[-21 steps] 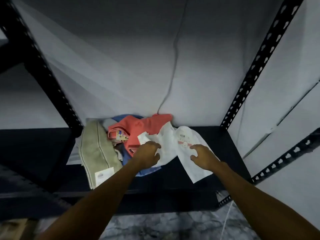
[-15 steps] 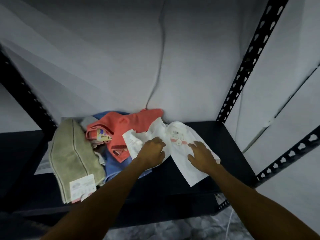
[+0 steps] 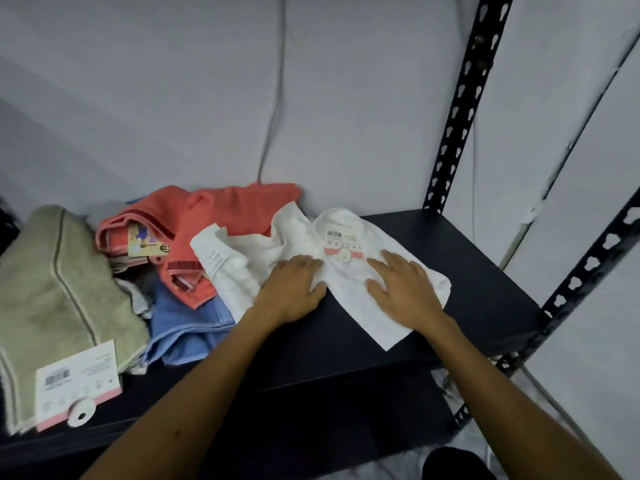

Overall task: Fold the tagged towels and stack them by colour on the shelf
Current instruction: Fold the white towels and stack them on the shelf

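While both hands are lying on the white towel (image 3: 349,292), the step in hand looks like flattening it before a fold. The left hand (image 3: 292,292) is resting on the towel's middle with its fingers (image 3: 304,263) bent a little, apparently bunching cloth under the palm, though I cannot tell whether it is truly gripping. The right hand (image 3: 401,289) is pressing flat, fingers spread wide, just beside the tag (image 3: 341,242). The towel is lying crumpled on the right part of the shelf (image 3: 485,271), its left end overlapping the red towel (image 3: 221,216) and blue towel (image 3: 183,323); the green towel (image 3: 52,271) is sitting well to the left. No tidy stacks are showing, so the task seems early. Next, I judge, the wrinkles need smoothing outward, then one edge lifting over to meet the other, away from the heap.
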The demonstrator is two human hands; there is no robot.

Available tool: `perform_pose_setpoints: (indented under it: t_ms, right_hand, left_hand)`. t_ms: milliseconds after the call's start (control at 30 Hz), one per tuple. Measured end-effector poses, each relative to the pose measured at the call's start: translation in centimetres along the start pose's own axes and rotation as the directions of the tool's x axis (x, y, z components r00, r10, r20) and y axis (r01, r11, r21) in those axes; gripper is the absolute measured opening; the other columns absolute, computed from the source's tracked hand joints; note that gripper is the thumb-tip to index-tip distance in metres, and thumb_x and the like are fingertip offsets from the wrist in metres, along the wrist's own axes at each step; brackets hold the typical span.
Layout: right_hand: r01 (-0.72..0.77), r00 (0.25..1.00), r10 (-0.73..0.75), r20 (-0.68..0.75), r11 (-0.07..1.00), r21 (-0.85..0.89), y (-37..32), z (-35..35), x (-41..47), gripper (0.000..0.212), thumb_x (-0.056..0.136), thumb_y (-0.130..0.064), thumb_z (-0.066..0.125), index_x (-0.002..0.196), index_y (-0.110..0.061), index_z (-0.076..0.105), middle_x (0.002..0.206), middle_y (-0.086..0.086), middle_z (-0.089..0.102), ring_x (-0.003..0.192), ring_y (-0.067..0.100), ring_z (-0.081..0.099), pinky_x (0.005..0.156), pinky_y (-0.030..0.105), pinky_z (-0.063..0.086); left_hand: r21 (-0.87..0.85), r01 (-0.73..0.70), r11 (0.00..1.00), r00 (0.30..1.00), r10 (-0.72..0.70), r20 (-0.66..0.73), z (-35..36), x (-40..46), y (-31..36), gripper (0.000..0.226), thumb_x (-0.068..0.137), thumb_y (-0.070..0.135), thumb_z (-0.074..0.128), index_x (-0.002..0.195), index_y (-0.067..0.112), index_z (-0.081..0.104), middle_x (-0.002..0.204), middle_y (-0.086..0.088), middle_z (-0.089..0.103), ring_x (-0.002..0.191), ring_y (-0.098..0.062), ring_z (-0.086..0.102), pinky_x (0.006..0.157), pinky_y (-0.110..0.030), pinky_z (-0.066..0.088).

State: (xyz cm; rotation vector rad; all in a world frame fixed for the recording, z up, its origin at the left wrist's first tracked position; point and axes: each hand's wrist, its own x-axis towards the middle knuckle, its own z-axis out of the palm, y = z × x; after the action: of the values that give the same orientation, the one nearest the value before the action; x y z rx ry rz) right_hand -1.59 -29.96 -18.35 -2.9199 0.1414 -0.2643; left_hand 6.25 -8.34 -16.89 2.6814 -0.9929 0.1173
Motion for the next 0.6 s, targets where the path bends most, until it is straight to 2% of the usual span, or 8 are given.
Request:
perform_pose_setpoints:
  t_ms: [267,433,600]
  right_hand:
    - [-0.018,1.000,0.018,0.003,0.999,0.030,-1.6,-0.6,-3.1,0.050,0.102,-0.042,0.037,0.149,-0.025,0.036,0.159,0.006,0.028,0.146,0.023,0.024,0.118,0.044,0.016]
    - [-0.045,0.999,0.043,0.017,0.995,0.085,-2.8,-1.7,-5.4,0.049,0.101,-0.039,0.042,0.147,-0.023,0.042,0.153,0.004,0.038,0.141,0.023,0.032,0.114,0.042,0.021]
    - [-0.117,0.993,0.119,-0.010,0.985,0.128,-4.0,-2.9,-6.6,0.044,0.096,-0.036,0.050,0.139,-0.026,0.052,0.142,-0.001,0.052,0.131,0.027,0.041,0.108,0.043,0.029]
  left_hand:
    - [0.010,0.039,0.999,0.997,-0.039,0.059,-1.5,-2.9,0.9,0.050,0.099,0.034,0.045,0.146,0.015,0.042,0.150,-0.006,0.044,0.136,-0.022,0.042,0.113,-0.037,0.029]
    - [0.008,0.087,0.996,0.994,-0.087,0.066,-2.3,-4.8,2.6,0.049,0.096,0.024,0.050,0.143,0.012,0.044,0.146,-0.008,0.049,0.131,-0.024,0.047,0.108,-0.036,0.035]
    - [-0.020,0.078,0.997,0.995,-0.077,0.058,-2.8,-6.3,3.4,0.044,0.092,0.023,0.053,0.135,0.015,0.053,0.141,-0.006,0.052,0.128,-0.023,0.049,0.105,-0.034,0.039]
